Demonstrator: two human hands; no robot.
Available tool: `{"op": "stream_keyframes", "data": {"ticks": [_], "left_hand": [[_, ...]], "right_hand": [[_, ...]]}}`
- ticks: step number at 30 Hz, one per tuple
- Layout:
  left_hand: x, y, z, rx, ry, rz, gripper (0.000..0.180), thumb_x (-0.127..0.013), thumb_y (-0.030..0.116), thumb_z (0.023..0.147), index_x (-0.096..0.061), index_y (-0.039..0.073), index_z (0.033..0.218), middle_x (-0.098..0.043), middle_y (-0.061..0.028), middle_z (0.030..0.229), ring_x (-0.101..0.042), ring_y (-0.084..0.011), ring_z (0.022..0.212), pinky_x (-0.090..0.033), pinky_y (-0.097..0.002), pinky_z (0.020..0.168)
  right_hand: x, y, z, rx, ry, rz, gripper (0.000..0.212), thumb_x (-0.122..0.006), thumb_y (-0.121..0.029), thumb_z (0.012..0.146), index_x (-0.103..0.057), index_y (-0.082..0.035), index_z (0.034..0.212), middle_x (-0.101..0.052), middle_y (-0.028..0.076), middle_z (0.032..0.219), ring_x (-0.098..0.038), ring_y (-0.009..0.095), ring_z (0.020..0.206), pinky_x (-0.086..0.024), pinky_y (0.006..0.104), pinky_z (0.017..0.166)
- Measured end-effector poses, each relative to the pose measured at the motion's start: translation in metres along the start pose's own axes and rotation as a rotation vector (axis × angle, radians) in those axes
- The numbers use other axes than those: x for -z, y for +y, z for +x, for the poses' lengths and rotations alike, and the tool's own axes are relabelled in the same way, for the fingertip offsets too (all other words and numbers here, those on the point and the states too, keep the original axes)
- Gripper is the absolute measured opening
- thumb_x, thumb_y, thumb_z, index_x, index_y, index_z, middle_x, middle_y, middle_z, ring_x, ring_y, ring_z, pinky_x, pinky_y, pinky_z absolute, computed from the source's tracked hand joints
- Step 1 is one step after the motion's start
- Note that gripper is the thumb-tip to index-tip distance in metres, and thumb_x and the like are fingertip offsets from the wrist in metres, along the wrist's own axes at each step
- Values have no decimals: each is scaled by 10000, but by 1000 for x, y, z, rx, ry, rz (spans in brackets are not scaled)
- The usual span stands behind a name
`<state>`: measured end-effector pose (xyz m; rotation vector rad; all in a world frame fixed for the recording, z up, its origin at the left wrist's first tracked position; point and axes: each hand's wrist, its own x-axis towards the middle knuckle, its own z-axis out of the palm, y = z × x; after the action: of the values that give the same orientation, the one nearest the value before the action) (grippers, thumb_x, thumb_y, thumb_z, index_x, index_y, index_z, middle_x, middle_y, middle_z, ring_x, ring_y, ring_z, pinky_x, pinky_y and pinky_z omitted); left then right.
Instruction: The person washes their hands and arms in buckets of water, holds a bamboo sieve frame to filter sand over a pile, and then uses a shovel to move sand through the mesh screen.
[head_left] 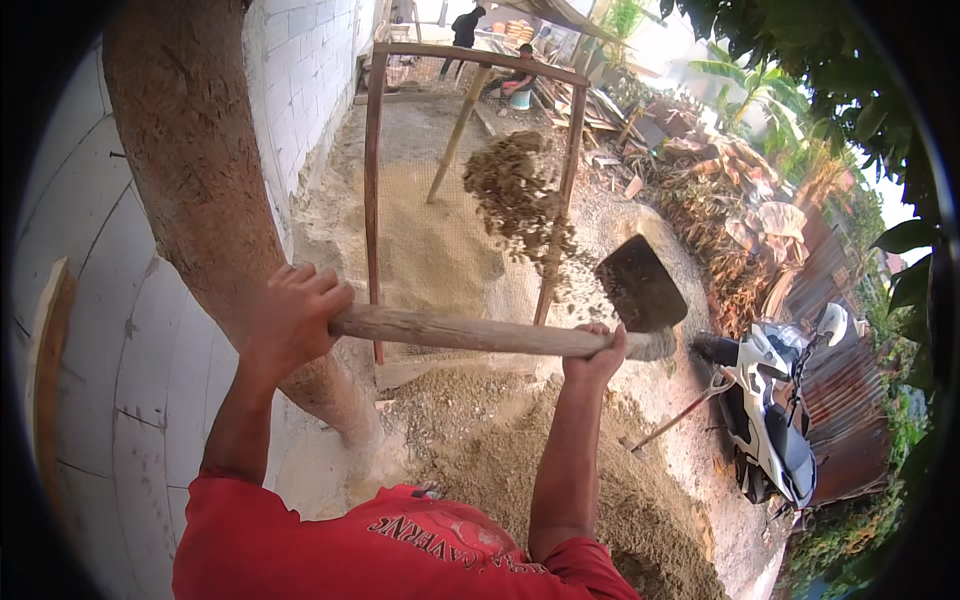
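Observation:
Both hands are closed around the wooden handle (455,330) of a hoe, held level across in front of me. My left hand (303,312) grips the handle's left end. My right hand (597,357) wraps it near the right end, close to the broad dark blade (642,284), which sticks out away from me with some sand on it. A clump of sand (515,185) is in mid-air, breaking apart in front of an upright mesh screen in a wooden frame (373,190). A pole (458,135) leans behind the screen. Below my arms lies a sand pile (490,425).
A tree trunk (190,150) slants close on my left by a block wall (150,350). On the right are a parked motorcycle (770,410) and a long-handled tool (680,412). Finer sand (430,240) lies beyond the screen. Two people (466,28) are farther back.

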<state>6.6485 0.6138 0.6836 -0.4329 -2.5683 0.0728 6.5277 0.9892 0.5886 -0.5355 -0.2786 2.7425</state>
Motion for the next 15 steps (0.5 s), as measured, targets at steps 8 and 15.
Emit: {"op": "stream_keyframes", "data": {"ticks": [8,15], "left_hand": [[-162,93,0,-314,-763,-522,289,-758,331,683,-702,173,918,-682,-65,822,-669,-302,843,-516,-430,734],[-262,262,15,-1071,-1002,-663,588,-788,436,678,-650,197,1197,-712,-92,952,-678,-322,917,-526,-454,756]], "right_hand": [[287,-132,-11,252,644,-199,205,-558,-199,927,-464,-103,772,-485,28,647,-485,184,581,-480,342,577],[442,-198,-225,533,1109,-267,211,-519,-270,927,-512,-61,899,-529,51,795,-541,227,741,-500,390,714]]}}
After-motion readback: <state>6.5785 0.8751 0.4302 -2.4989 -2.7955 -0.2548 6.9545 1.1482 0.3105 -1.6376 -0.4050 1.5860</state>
